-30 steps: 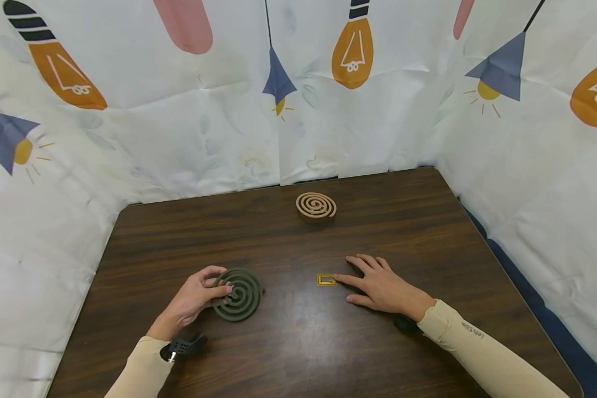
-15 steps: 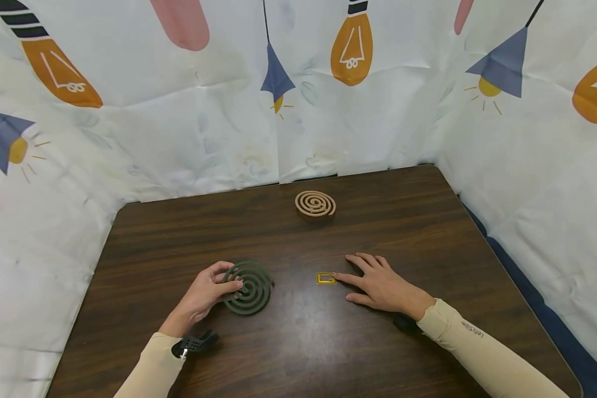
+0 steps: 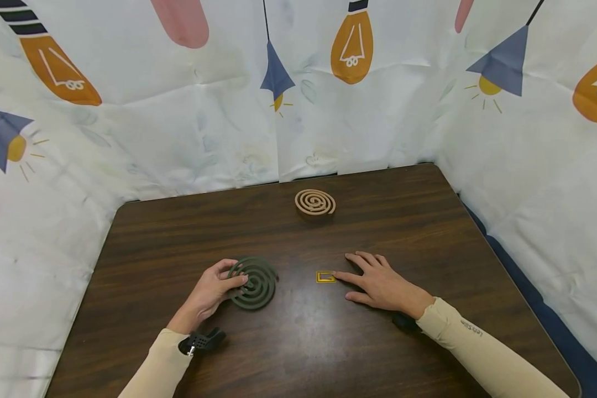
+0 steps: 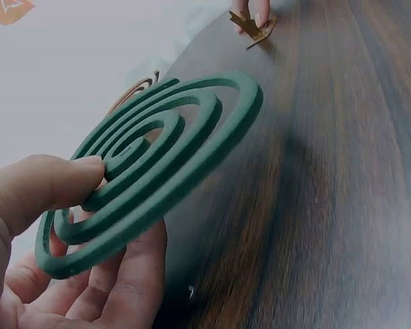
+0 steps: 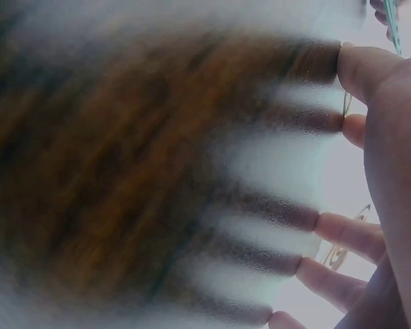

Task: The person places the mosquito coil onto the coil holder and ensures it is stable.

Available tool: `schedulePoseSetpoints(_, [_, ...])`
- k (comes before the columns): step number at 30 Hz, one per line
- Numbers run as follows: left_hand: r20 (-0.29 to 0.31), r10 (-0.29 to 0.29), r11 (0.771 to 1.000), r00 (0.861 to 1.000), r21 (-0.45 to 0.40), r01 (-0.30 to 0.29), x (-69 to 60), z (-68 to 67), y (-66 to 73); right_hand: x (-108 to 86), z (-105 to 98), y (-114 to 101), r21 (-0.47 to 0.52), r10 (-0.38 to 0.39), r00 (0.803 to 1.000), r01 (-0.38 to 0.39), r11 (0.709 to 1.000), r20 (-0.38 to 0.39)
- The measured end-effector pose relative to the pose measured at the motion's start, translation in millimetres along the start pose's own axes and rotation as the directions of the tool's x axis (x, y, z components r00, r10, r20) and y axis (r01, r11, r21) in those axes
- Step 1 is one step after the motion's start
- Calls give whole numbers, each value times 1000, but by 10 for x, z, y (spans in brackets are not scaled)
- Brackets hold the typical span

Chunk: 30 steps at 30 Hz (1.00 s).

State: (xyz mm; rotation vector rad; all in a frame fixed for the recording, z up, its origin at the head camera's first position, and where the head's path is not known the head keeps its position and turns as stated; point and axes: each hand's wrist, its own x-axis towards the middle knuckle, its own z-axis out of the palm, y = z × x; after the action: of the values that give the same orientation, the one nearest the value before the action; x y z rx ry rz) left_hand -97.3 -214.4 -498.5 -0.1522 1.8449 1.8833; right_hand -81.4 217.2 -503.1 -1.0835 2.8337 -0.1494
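In the head view my left hand [image 3: 211,290] pinches a green mosquito coil [image 3: 254,283] near its centre, thumb on top and fingers beneath. In the left wrist view the green spiral [image 4: 123,233] is tilted and clear of the table, with its loose outer end pointing away. My right hand [image 3: 382,286] lies palm down with spread fingers, its index fingertip touching a small gold metal coil stand [image 3: 323,281] flat on the table. A raised prong shows on the stand [image 4: 250,29] in the left wrist view. The coil is left of the stand, apart from it.
A tan mosquito coil [image 3: 315,203] sits toward the back of the dark wooden table [image 3: 204,226]. White curtain [image 3: 179,121] printed with lamps and bulbs surrounds the back and sides. Both wrists carry black straps.
My left hand has moved right and slightly away from me with the green coil, bringing it closer to the stand. The right hand and the stand have kept their places.
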Motion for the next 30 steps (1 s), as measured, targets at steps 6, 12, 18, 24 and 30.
schedulePoseSetpoints(6, [43,16,999,999,-35,-14,43,62,6,0,-5,6,11,8,1000,-9,1000,7])
schedulePoseSetpoints(12, [75,16,999,997,-40,-13,108,133,-3,0,-6,8,11,9,1000,-9,1000,5])
schedulePoseSetpoints(18, [100,23,998,995,-64,-17,155,208,-13,0,6,-1,7,4,1000,-4,1000,1])
schedulePoseSetpoints(24, [106,24,998,994,-56,-19,197,268,29,2,5,2,14,7,1000,-7,1000,1])
schedulePoseSetpoints(30, [127,3,997,992,-72,6,241,330,48,-2,6,-3,4,4,1000,-4,1000,-1])
